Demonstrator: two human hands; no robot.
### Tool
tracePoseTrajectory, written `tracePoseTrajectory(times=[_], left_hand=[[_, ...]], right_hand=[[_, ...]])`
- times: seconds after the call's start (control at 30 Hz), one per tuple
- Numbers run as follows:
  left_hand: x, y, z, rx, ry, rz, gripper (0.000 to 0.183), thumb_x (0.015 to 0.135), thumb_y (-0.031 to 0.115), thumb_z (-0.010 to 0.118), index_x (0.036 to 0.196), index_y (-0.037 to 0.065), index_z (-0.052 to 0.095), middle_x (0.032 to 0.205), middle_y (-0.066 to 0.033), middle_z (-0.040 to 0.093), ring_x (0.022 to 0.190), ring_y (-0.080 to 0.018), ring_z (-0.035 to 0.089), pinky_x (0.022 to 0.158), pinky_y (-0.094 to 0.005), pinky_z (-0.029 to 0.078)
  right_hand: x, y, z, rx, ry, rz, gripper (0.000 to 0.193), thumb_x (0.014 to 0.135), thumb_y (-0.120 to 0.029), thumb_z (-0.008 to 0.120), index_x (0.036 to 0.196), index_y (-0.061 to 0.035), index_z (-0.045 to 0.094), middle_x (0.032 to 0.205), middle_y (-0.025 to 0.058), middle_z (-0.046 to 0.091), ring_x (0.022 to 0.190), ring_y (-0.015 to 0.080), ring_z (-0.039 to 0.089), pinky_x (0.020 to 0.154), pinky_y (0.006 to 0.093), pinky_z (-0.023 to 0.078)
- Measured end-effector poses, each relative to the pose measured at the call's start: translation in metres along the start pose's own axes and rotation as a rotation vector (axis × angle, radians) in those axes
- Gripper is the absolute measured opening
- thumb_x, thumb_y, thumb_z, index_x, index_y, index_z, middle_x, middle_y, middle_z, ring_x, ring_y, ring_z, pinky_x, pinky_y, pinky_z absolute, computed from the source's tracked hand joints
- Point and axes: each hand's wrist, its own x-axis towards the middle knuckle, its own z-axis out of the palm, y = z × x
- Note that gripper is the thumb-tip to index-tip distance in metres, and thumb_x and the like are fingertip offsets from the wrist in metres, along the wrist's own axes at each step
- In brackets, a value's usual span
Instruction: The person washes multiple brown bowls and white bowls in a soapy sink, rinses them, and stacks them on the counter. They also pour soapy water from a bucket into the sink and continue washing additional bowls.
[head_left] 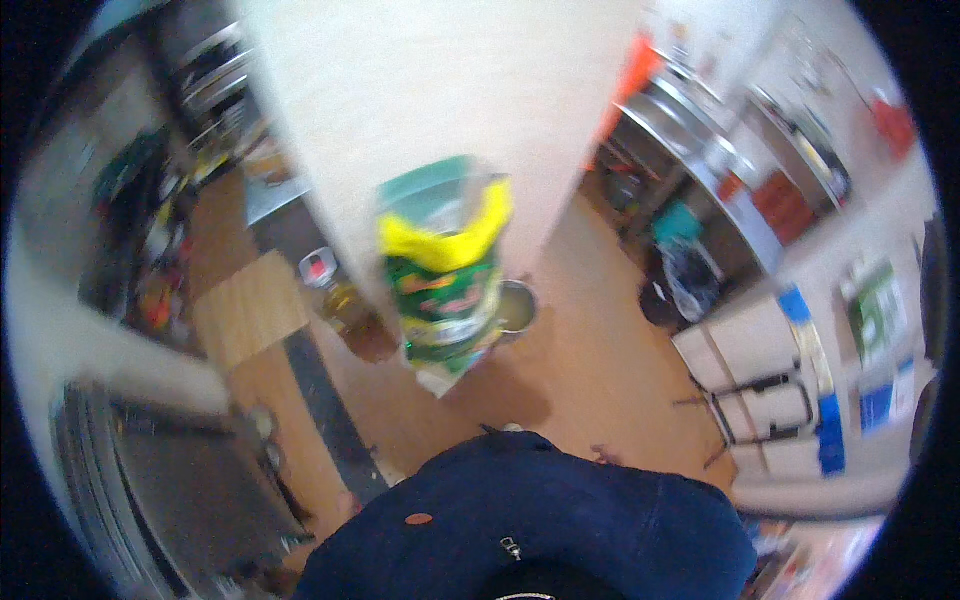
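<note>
A tall, smooth white wall panel (440,90) rises from the far side of the brown floor (600,330), and the person's dark navy garment (560,510) fills the near edge. Along the floor's right edge runs a silver metal counter (750,218); nearer, a cream rectangular panel with blue edge strips and a black tubular frame (745,345) stands close to the wall, likely put there to leave the middle passable.

The soft, green-and-yellow printed bag (441,285) is upright in front of the white panel, near the floor's centre, its pale lower end narrowing to a corner. What carries it is not visible. A dark patch just below and to the right may be its shadow, which would suggest that it is raised. Its upright pose probably keeps the contents settled low.

Neither the left hand nor the right hand shows, so whether fingers are spread, pressed together or pinching the bag cannot be told.

Toward the floor's left edge lies a flat tan board (255,310), perhaps shielding the ground. A round metal bowl (518,308) sits behind the bag's right side, partly hidden.
</note>
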Motion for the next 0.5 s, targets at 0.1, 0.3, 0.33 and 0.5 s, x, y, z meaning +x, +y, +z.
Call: tracePoseTrajectory(times=[0.1, 0.3, 0.33, 0.5], left_hand=[[0.022, 0.117, 0.028, 0.162, -0.078, 0.205, 0.020, 0.075, 0.015, 0.054, 0.084, 0.002, 0.066, 0.079, -0.0160, 0.065, 0.071, -0.0287, 0.063, 0.067, -0.0390, 0.050], [0.025, 0.362, 0.093, 0.249, -0.337, 0.463, 0.018, 0.075, 0.015, 0.055, 0.083, 0.002, 0.065, 0.077, -0.0148, 0.065, 0.068, -0.0273, 0.062, 0.064, -0.0380, 0.050], [0.022, 0.399, 0.106, 0.251, -0.379, 0.486, 0.018, 0.075, 0.015, 0.055, 0.083, 0.002, 0.065, 0.077, -0.0146, 0.065, 0.067, -0.0270, 0.062, 0.063, -0.0378, 0.050], [0.029, 0.560, 0.195, 0.338, -0.544, 0.587, 0.017, 0.076, 0.015, 0.056, 0.082, 0.001, 0.065, 0.075, -0.0135, 0.064, 0.065, -0.0258, 0.062, 0.061, -0.0370, 0.049]], right_hand=[[0.048, 0.014, -0.062, 0.061, 0.017, 0.003, 0.050, 0.085, -0.046, 0.052, 0.118, -0.0079, 0.049, 0.092, 0.0109, 0.057, 0.074, 0.0260, 0.059, 0.055, 0.0452, 0.050], [0.071, -0.016, -0.168, 0.288, 0.089, -0.188, 0.040, 0.086, -0.044, 0.051, 0.110, -0.0127, 0.052, 0.094, 0.0044, 0.052, 0.086, 0.0229, 0.056, 0.071, 0.0449, 0.048], [0.076, -0.028, -0.182, 0.340, 0.101, -0.239, 0.040, 0.086, -0.044, 0.050, 0.110, -0.0126, 0.052, 0.095, 0.0044, 0.052, 0.088, 0.0233, 0.057, 0.072, 0.0450, 0.048], [0.130, -0.076, -0.242, 0.358, 0.054, -0.211, 0.046, 0.086, -0.043, 0.051, 0.121, -0.0132, 0.050, 0.101, 0.0053, 0.054, 0.092, 0.0238, 0.057, 0.071, 0.0440, 0.048]])
